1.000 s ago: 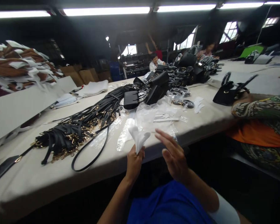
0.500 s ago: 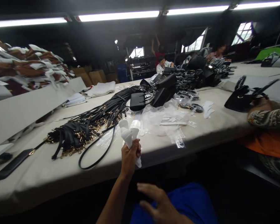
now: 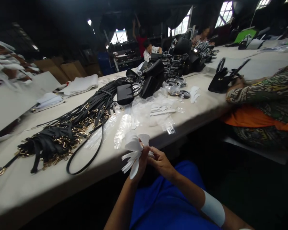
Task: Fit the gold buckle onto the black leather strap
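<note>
Two hands meet just below the near edge of the tabletop (image 3: 50,179), above a lap in blue cloth. The left hand (image 3: 141,161) has its fingers closed around a bunch of white paper strips (image 3: 133,150), which fan out up and to the left of the fist. The right hand (image 3: 161,161) touches the same bunch from the other side, its fingertips pinching at the strips beside the left thumb. On the tabletop just beyond lie clear plastic bags (image 3: 144,111), and to their left a long heap of black straps (image 3: 69,127) with gold clasps, one strap looping toward the near edge. Small black handbags (image 3: 139,84) stand farther back. At the right, another person in a patterned sleeve (image 3: 259,91) leans on the tabletop near another black handbag (image 3: 220,80).
</note>
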